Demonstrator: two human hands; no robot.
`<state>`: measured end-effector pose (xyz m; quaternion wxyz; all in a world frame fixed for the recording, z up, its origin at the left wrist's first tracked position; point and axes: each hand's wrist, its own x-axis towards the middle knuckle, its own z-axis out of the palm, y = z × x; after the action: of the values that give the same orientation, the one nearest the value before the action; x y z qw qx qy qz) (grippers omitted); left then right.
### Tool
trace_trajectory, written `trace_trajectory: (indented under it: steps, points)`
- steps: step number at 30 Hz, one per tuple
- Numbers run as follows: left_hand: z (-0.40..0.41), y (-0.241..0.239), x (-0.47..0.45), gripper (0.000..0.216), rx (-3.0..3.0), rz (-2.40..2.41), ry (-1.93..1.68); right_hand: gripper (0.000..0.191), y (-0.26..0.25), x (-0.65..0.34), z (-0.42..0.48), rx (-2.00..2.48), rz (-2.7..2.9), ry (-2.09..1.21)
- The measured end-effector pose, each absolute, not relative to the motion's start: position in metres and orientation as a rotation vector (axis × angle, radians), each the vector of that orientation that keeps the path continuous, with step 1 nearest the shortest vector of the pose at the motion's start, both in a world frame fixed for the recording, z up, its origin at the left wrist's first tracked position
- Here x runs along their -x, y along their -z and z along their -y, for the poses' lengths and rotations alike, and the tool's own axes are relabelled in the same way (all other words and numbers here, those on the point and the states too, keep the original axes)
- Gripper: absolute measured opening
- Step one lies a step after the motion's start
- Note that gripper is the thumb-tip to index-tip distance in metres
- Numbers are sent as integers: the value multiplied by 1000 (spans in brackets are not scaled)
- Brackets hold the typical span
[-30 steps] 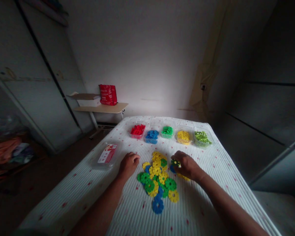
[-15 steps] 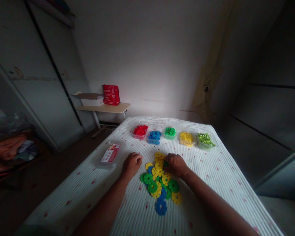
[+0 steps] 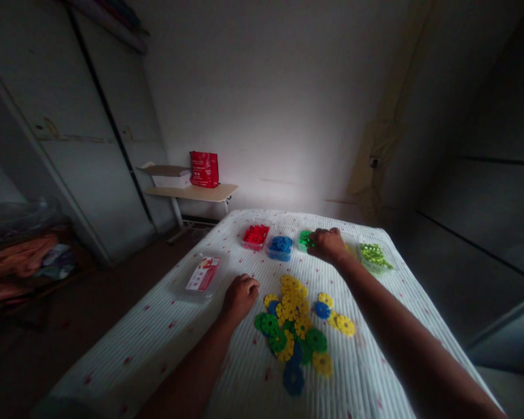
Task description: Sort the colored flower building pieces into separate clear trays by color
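Note:
My right hand (image 3: 327,244) reaches over the right edge of the tub of green flower discs (image 3: 305,240), its fingers drawn together. What the fingertips hold, if anything, is hidden from view. Resting on the cloth left of the pile, my left hand (image 3: 241,293) is loosely curled with nothing visible in it. Between my arms lies a mixed pile of yellow flower discs (image 3: 290,294), green discs (image 3: 317,339) and blue discs (image 3: 293,379). Right of the pile lie a loose blue disc (image 3: 322,310) and several yellow discs (image 3: 344,325).
Along the far side stand clear tubs of red pieces (image 3: 256,235), blue discs (image 3: 280,246) and light green pieces (image 3: 374,256). My right hand mostly covers a yellow tub. A clear labelled lid or box (image 3: 203,274) lies at left. Behind, a small table (image 3: 201,193) holds a red bag (image 3: 204,170).
My right hand has moved from the top of the pile forward and right to the green tub. Loose yellow and blue discs now show right of the pile. My left hand stays beside it.

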<state>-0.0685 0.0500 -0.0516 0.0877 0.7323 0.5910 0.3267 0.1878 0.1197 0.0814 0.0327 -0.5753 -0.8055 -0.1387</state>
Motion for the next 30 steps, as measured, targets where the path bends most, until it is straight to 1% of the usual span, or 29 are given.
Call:
trace_trajectory:
  steps: [2,4,7,10,13,17,20,25,30]
  points:
    - [-50,52,69,18,-2183,-1735,-973,37,-85,-192,-137,1765,2361,428]
    - [-51,52,70,18,-2190,-1719,-981,41,-79,-198,-144,1742,2271,379]
    - [-50,52,70,17,-2192,-1717,-996,34,-57,-214,-137,1651,2202,255]
    - [-49,51,70,17,-2190,-1708,-1004,27,-31,-230,-109,1487,2231,100]
    - [-49,51,69,18,-2195,-1676,-1029,28,-9,-235,-66,1319,2311,-22]
    - [-46,52,66,18,-2252,-1462,-1074,31,7,-212,-7,1052,2498,-47]
    - [-42,52,61,16,-2313,-1302,-1042,35,13,-184,17,962,2620,-48]
    - [-37,51,55,17,-2348,-1248,-1007,39,23,-165,15,1055,2698,-7]
    - [-37,51,55,21,-2354,-1271,-978,37,31,-194,3,1239,2646,72]
